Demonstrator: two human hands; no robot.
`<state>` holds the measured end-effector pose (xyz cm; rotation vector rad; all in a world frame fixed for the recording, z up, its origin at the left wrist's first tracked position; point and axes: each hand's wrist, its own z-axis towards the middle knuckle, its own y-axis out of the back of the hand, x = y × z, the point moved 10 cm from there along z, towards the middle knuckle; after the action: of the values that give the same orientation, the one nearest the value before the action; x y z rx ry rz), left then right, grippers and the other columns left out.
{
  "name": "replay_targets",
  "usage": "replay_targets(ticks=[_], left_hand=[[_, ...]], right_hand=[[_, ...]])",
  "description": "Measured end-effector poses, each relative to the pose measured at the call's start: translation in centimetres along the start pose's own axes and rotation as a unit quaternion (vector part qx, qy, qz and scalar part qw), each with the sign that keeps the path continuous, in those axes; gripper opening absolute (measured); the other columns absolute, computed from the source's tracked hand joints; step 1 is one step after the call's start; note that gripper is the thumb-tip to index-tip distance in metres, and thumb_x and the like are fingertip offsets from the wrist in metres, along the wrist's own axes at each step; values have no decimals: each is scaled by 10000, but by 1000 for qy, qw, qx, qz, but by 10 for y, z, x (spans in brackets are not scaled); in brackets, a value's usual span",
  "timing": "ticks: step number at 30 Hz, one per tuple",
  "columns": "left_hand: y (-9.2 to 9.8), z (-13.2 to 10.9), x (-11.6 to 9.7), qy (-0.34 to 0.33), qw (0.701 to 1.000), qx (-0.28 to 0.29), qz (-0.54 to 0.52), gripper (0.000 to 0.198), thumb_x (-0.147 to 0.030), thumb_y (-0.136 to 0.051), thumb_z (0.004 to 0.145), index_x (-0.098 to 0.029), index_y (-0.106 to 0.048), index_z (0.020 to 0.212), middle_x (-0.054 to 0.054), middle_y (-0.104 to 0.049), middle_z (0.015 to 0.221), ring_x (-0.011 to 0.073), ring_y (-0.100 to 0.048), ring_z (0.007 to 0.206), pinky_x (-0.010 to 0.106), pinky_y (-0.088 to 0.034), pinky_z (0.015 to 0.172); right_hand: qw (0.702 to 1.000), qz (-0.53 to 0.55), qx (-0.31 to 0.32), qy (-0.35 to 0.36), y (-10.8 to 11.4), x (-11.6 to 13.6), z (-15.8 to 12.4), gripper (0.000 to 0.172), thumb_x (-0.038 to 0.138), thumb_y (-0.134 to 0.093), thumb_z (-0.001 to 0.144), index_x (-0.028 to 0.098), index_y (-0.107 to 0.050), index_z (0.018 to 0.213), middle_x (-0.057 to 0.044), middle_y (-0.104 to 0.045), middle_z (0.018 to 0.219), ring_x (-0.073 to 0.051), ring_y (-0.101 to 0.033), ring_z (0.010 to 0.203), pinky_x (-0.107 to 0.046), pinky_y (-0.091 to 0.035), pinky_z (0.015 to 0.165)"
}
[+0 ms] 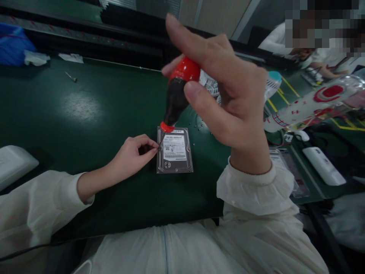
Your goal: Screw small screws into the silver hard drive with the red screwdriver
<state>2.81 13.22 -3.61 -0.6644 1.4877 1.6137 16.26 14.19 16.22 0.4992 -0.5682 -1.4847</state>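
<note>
Right hand is gripping the red-and-black screwdriver over the hard drive, which is lying flat on the green bench, while left hand is pinching narrowly at its tip; the drive, probably rigid, dense and shock-sensitive, suits holding by its side edges.

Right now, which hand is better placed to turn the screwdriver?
Right hand: its fingers wrap the handle of the red-and-black screwdriver from above. The left hand only pinches its shaft at the silver rectangular hard drive corner.
</note>
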Motion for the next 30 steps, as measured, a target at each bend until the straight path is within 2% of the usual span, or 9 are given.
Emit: replay_targets(ticks=[3, 6, 11, 14, 17, 22, 26, 28, 30], left_hand=[[0, 0, 0, 0, 1000, 0, 1, 178, -345, -649, 936, -204, -758, 936, 12, -735, 908, 187, -685, 825, 307, -505, 724], [0, 1, 0, 5, 1000, -1, 3, 182, -354, -651, 933, -206, -757, 941, 15, -738, 906, 191, -687, 823, 313, -507, 726], [1, 1, -1, 4, 1000, -2, 2, 185, -348, -639, 922, -204, -754, 923, 19, -737, 889, 193, -684, 811, 315, -502, 713], [1, 1, -2, 1, 1000, -1, 4, 191, -352, -635, 923, -204, -756, 923, 20, -734, 891, 195, -683, 814, 311, -499, 699], [1, 1, -1, 5, 1000, -1, 5, 198, -362, -636, 925, -202, -754, 924, 22, -733, 895, 195, -683, 817, 308, -501, 701], [1, 1, -1, 7, 1000, 0, 1, 190, -350, -637, 926, -200, -752, 933, 22, -731, 903, 190, -680, 830, 302, -511, 715], [1, 0, -3, 6, 1000, -2, 6, 191, -352, -636, 930, -202, -754, 923, 22, -731, 891, 190, -673, 822, 296, -511, 705], [1, 0, -3, 8, 1000, -1, 7, 191, -355, -640, 931, -202, -755, 925, 20, -731, 885, 187, -667, 807, 295, -513, 703], [0, 0, -1, 11, 1000, 3, 8, 193, -361, -645, 934, -205, -758, 934, 19, -732, 896, 185, -663, 803, 298, -523, 713]], right_hand=[[999, -44, -17, 19, 4, 4, 1, 424, 335, -531, 1032, 37, -628, 1317, -80, -726, 1330, -112, -699, 1105, -329, -502, 1002], [1000, -20, 10, 3, 1, 0, 1, 448, 314, -458, 1034, 62, -575, 1385, -53, -725, 1326, -112, -665, 1128, -334, -490, 1063], [1000, -22, -6, 18, 3, 4, 0, 488, 363, -526, 1017, 1, -603, 1335, -109, -724, 1322, -128, -692, 1136, -320, -503, 1013], [998, -49, -10, -38, 4, -3, -1, 458, 351, -472, 1048, 10, -626, 1313, -86, -737, 1285, -129, -686, 1098, -339, -482, 980], [996, -7, 10, -92, 1, -9, -3, 481, 253, -395, 1019, 43, -551, 1423, -61, -719, 1319, -142, -648, 1124, -353, -483, 1060], [996, -37, 12, -78, 4, -1, -1, 447, 365, -489, 1043, 35, -618, 1317, -78, -711, 1336, -142, -685, 1193, -314, -543, 999], [989, -42, 45, -132, -1, -9, -3, 485, 301, -374, 1061, 14, -543, 1414, -105, -638, 1451, -142, -653, 1274, -290, -508, 1120], [990, -34, 44, -130, -3, -10, -5, 537, 284, -372, 1026, -11, -508, 1454, -125, -609, 1485, -168, -678, 1193, -328, -531, 1100], [993, -39, 21, -109, 1, -9, -5, 524, 319, -424, 1019, 0, -565, 1410, -112, -676, 1383, -143, -702, 1044, -292, -573, 991]])
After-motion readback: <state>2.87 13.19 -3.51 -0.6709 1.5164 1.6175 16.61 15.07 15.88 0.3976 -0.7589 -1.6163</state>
